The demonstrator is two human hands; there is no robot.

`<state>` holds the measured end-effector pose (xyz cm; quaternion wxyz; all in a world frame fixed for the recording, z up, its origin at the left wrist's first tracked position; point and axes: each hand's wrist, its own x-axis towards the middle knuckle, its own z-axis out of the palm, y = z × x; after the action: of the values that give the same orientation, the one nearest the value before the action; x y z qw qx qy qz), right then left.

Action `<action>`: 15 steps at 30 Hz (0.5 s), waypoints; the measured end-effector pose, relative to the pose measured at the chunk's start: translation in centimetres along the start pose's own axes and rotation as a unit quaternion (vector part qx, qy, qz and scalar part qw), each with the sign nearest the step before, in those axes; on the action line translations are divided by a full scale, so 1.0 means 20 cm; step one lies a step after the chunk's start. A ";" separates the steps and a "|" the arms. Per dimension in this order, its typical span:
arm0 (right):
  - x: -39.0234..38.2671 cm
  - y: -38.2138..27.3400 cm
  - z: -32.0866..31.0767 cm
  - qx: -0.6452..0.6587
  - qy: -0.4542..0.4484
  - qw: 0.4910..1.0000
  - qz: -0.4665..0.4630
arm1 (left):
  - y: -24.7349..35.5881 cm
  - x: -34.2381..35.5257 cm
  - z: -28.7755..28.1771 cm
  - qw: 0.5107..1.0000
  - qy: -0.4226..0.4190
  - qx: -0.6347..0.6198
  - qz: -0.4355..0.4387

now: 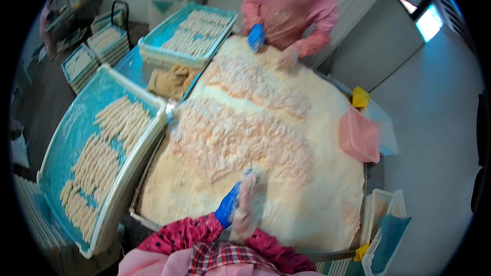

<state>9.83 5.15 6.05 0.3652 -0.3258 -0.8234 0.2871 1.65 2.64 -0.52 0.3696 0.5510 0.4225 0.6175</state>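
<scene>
My left hand, in a blue glove dusted with pale crumbs, is pressed against my right hand. A pale glove thick with crumbs covers the right hand, its fingers pointing away from me. Whatever lies between the palms is hidden. Just beyond the fingertips spreads a heap of moist, pinkish-white pieces. It sits on a table covered with a layer of pale crumbs. A second band of such pieces lies farther off, nearer the co-worker.
On the left, a blue-lined white tray bears rows of breaded sticks. Another such tray stands behind it, with brown cloth alongside. A co-worker stands across the table. A pink basket sits at the right edge.
</scene>
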 end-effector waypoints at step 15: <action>-0.11 -0.01 0.11 0.051 0.046 0.997 0.021 | 0.24 0.00 -0.09 0.998 0.014 -0.019 -0.052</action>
<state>9.24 2.93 4.05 0.4121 -0.3372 -0.7832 0.3211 -0.12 0.78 3.83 0.4056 0.5123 0.4435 0.6134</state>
